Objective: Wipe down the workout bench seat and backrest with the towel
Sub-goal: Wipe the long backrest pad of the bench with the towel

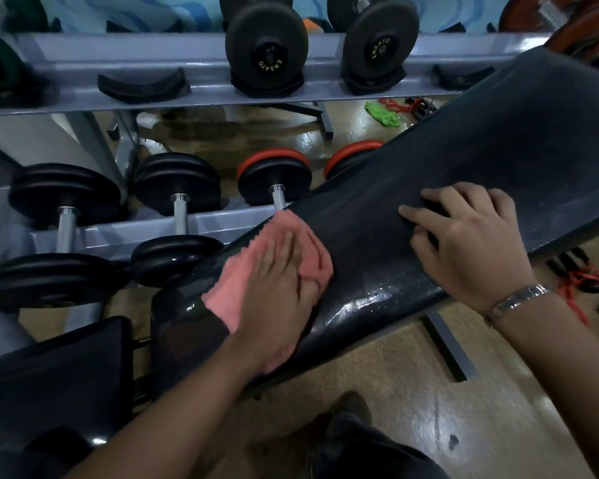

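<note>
The black padded backrest of the bench slants from lower left up to the upper right. Its black seat lies at the lower left, beyond a gap. A pink towel is spread on the lower end of the backrest. My left hand lies flat on the towel, pressing it against the pad. My right hand rests with fingers apart on the bare pad further up, a metal bracelet on its wrist. Wet drops shine on the pad's near edge.
A grey dumbbell rack stands just behind the bench, with black dumbbells above and black and red ones below. A green cloth and red bands lie on the floor beyond. The bench's floor bar runs under the backrest.
</note>
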